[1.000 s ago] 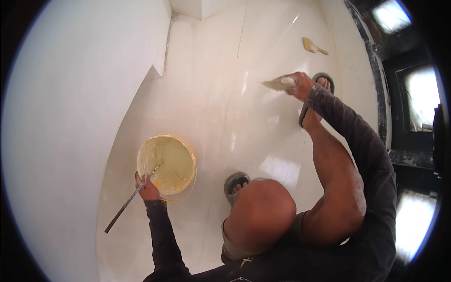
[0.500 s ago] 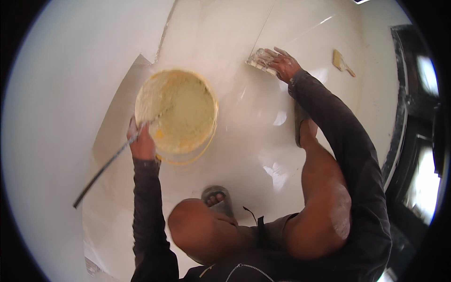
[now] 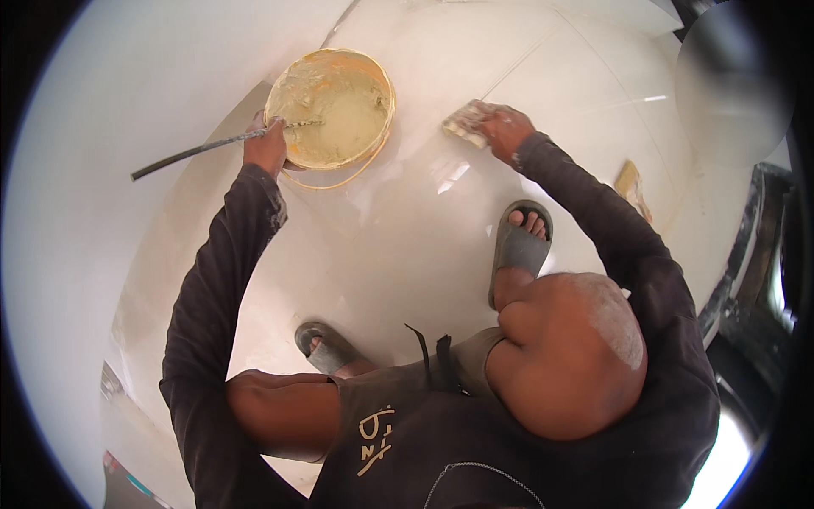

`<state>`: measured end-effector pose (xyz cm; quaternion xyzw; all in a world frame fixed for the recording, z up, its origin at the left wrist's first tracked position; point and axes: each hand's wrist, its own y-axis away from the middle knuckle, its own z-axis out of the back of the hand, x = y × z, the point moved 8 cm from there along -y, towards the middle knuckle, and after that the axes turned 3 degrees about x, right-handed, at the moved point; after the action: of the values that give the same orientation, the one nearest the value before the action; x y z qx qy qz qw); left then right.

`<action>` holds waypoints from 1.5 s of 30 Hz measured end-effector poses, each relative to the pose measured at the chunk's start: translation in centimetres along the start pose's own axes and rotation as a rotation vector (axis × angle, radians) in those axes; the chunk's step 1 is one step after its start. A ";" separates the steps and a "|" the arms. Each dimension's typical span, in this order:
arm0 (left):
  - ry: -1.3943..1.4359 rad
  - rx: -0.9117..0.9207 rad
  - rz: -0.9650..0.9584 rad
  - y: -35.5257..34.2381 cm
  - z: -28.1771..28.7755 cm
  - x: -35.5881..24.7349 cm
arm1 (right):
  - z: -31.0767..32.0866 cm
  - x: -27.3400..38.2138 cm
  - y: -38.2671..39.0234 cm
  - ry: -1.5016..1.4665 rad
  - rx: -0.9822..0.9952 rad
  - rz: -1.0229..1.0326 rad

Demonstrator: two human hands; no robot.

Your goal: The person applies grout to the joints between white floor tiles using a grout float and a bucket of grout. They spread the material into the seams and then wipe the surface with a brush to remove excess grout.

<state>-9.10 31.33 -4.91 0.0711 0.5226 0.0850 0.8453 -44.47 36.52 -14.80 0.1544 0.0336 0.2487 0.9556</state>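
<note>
A yellowish bucket [image 3: 389, 127] with pale, creamy paste inside stands on the floor at the upper left. My left hand [image 3: 266, 146] is closed at its left rim, gripping a thin dark rod [image 3: 191, 153]. The rod's paste-coated end reaches into the bucket, and its other end sticks out to the left. Beyond my feet, my right hand [image 3: 506, 133] is closed on a pale, paste-smeared flat block [image 3: 463, 125] against the glossy floor. Its exact kind is unclear, as my fingers cover part of it.
A flat brush [image 3: 629, 182] with a yellowish head lies to the right of my right forearm. My sandalled feet [image 3: 521, 246] rest on the glossy tiled floor [image 3: 407, 280]. A white wall [image 3: 76, 212] rises along the left, and a dark frame [image 3: 746, 254] stands at the right.
The view has shifted, so the bucket sits higher in it and more of my legs show. My right hand is more curled over the block. My left hand keeps the rod at the rim.
</note>
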 end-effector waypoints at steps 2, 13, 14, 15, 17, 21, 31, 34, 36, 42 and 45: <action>0.058 -0.005 0.056 0.6 -0.3 -0.3 | 1.6 1.2 -0.9 -0.056 -0.187 0.114; -0.263 -0.095 -0.023 -1.6 0.9 2.8 | -0.5 -4.4 -0.3 -0.007 -0.225 0.124; -0.318 -0.120 -0.096 -1.7 1.1 2.5 | -0.7 -4.9 -0.2 0.026 -0.185 0.153; -0.340 -0.117 -0.036 -1.7 1.2 3.4 | -1.4 -6.1 -0.4 0.020 -0.081 0.086; -0.407 -0.128 -0.042 -2.0 1.6 3.4 | -3.6 -8.7 -0.6 0.019 0.179 -0.069; -0.322 -0.109 0.147 -2.1 1.9 4.5 | -1.5 -10.7 -0.9 0.158 -0.195 0.089; -0.347 -0.140 0.043 -1.8 2.0 4.4 | -1.2 -16.6 -1.3 0.010 -0.104 0.037; -0.308 -0.150 0.017 -1.7 2.2 5.1 | -4.4 -18.8 -1.9 0.027 0.264 -0.007; -0.354 -0.178 0.003 -1.6 2.5 5.2 | -3.8 -20.9 -3.0 0.027 0.129 -0.053; -0.169 -0.173 0.011 -1.3 1.7 4.6 | -4.6 -23.8 -2.4 0.029 0.061 -0.035; -0.201 -0.179 0.017 -1.0 1.1 3.8 | -4.2 -25.4 0.3 0.013 0.213 -0.132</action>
<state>-6.35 31.14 -7.92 0.0079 0.4252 0.1310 0.8955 -67.39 25.65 -18.99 0.2511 0.0761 0.1812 0.9478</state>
